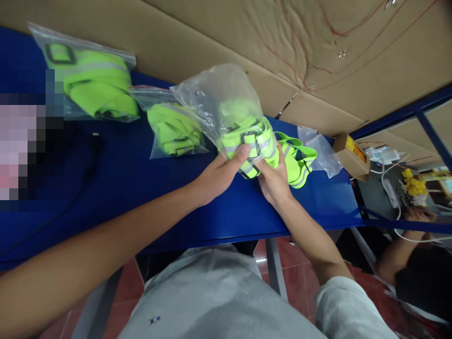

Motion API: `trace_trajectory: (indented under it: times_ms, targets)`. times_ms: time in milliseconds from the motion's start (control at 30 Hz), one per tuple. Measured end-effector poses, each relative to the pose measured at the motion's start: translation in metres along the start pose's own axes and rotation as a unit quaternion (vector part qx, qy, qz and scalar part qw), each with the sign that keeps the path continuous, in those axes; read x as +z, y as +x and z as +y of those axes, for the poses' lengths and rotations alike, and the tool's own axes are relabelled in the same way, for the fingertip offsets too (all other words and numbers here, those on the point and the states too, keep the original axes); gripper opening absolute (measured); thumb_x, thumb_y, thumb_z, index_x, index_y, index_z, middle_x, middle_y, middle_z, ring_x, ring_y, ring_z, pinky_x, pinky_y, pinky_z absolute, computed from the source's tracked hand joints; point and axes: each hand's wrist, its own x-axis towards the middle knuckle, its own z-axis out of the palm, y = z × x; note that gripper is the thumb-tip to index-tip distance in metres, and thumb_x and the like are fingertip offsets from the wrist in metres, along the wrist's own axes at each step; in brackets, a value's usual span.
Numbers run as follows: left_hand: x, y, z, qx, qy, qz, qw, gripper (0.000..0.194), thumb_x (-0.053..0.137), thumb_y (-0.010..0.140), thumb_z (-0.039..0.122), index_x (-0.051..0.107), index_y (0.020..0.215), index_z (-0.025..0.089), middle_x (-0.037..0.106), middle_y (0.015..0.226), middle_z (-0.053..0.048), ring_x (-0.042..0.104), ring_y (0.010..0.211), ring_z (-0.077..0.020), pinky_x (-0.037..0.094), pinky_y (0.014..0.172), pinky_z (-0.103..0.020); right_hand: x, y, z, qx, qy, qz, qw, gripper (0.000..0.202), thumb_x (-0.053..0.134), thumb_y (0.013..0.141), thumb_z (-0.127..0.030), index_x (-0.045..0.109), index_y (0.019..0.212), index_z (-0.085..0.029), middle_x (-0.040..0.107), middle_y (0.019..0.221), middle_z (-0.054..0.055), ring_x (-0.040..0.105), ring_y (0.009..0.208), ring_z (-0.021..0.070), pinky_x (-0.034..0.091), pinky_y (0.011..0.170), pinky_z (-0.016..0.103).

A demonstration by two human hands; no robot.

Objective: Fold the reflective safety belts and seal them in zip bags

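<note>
My left hand and my right hand are both closed around a folded neon-yellow reflective strap with grey stripes and black buckles. A clear plastic bag covers its far part, with the bag's loose end pointing away to the upper left. My left thumb presses on the front of the strap; the right fingers wrap its near right side, some of them hidden. Just beyond my right hand, another neon-yellow strap lies unbagged on the blue table.
Two bagged neon straps, a large one and a smaller one, lie to the left. Empty clear bags and a small cardboard box are at the right. A black cable crosses the left side. Another person's arm shows far right.
</note>
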Motion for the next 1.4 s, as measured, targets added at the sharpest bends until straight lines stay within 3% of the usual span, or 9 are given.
trace_trajectory:
  times_ms: [133, 400, 567, 800, 867, 967, 1133, 1233, 1400]
  targets:
    - [-0.003, 0.003, 0.004, 0.015, -0.044, 0.043, 0.998, 0.052, 0.067, 0.098, 0.060, 0.067, 0.137, 0.025, 0.063, 0.152, -0.006, 0.049, 0.151, -0.0255, 0.034, 0.130, -0.042, 0.000, -0.002, -0.005, 0.021, 0.007, -0.105, 0.994, 0.094, 0.097, 0.064, -0.051, 0.044, 0.140, -0.035, 0.066, 0.140, 0.004, 0.065, 0.130, 0.0258, 0.055, 0.115, 0.047]
    - [0.001, 0.003, -0.010, 0.000, -0.063, 0.039, 0.997, 0.050, 0.069, 0.097, 0.058, 0.070, 0.133, 0.023, 0.062, 0.154, -0.007, 0.051, 0.150, -0.0264, 0.039, 0.126, -0.040, 0.008, -0.002, 0.002, 0.042, 0.017, -0.011, 0.999, 0.081, 0.097, 0.062, -0.049, 0.048, 0.124, -0.030, 0.070, 0.125, 0.003, 0.070, 0.120, 0.0246, 0.063, 0.102, 0.043]
    - [-0.002, 0.005, 0.003, -0.016, -0.092, 0.004, 0.996, 0.051, 0.084, 0.085, 0.051, 0.074, 0.127, 0.024, 0.072, 0.139, -0.008, 0.058, 0.143, -0.0310, 0.046, 0.121, -0.044, 0.012, -0.003, 0.005, 0.042, 0.020, -0.012, 0.999, 0.081, 0.098, 0.060, -0.053, 0.049, 0.120, -0.029, 0.071, 0.115, 0.002, 0.073, 0.109, 0.0230, 0.067, 0.095, 0.041]
    - [-0.007, 0.007, 0.025, -0.036, -0.108, 0.047, 0.992, 0.036, 0.089, 0.079, 0.034, 0.078, 0.112, 0.028, 0.077, 0.125, -0.003, 0.065, 0.133, -0.0333, 0.056, 0.111, -0.047, 0.010, -0.009, 0.004, -0.051, -0.046, -0.073, 0.995, 0.103, 0.098, 0.063, -0.052, 0.040, 0.148, -0.038, 0.042, 0.166, 0.005, 0.062, 0.136, 0.0293, 0.067, 0.102, 0.045]
    - [-0.004, 0.005, 0.024, -0.037, -0.122, 0.031, 0.991, 0.035, 0.089, 0.079, 0.038, 0.077, 0.111, 0.027, 0.075, 0.130, -0.004, 0.063, 0.135, -0.0324, 0.056, 0.110, -0.045, 0.010, -0.011, 0.005, -0.038, -0.047, -0.060, 0.996, 0.104, 0.097, 0.065, -0.052, 0.039, 0.150, -0.038, 0.054, 0.157, 0.007, 0.071, 0.122, 0.0275, 0.068, 0.098, 0.045]
    - [0.002, 0.002, 0.018, -0.069, -0.146, 0.009, 0.987, 0.040, 0.086, 0.082, 0.047, 0.074, 0.113, 0.024, 0.073, 0.133, -0.006, 0.065, 0.130, -0.0308, 0.058, 0.102, -0.042, 0.011, -0.011, 0.006, -0.005, -0.021, -0.065, 0.998, 0.104, 0.094, 0.070, -0.055, 0.035, 0.154, -0.038, 0.076, 0.112, 0.002, 0.079, 0.088, 0.0234, 0.070, 0.087, 0.045]
    - [0.004, -0.001, 0.009, -0.110, -0.157, 0.029, 0.981, 0.039, 0.087, 0.081, 0.050, 0.071, 0.105, 0.024, 0.073, 0.103, -0.003, 0.069, 0.099, -0.0209, 0.053, 0.077, -0.031, 0.013, -0.006, 0.004, -0.002, 0.019, -0.101, 0.995, 0.112, 0.092, 0.072, -0.057, 0.026, 0.160, -0.034, 0.075, 0.080, -0.007, 0.077, 0.069, 0.0205, 0.070, 0.071, 0.039]
    - [0.005, -0.003, 0.007, -0.138, -0.156, 0.032, 0.978, 0.040, 0.089, 0.079, 0.054, 0.066, 0.087, 0.022, 0.056, 0.072, 0.002, 0.052, 0.066, -0.0132, 0.042, 0.061, -0.028, 0.011, -0.002, 0.002, 0.011, 0.007, -0.124, 0.992, 0.116, 0.091, 0.072, -0.059, 0.024, 0.162, -0.030, 0.072, 0.073, -0.009, 0.073, 0.060, 0.0183, 0.066, 0.058, 0.033]
    - [0.011, -0.005, 0.002, -0.144, -0.155, 0.017, 0.977, 0.042, 0.082, 0.083, 0.062, 0.065, 0.084, 0.023, 0.047, 0.069, 0.002, 0.042, 0.063, -0.0140, 0.040, 0.060, -0.030, 0.005, 0.002, 0.001, 0.026, -0.027, -0.101, 0.994, 0.107, 0.088, 0.074, -0.063, 0.031, 0.158, -0.031, 0.066, 0.061, -0.013, 0.068, 0.051, 0.0164, 0.061, 0.050, 0.030]
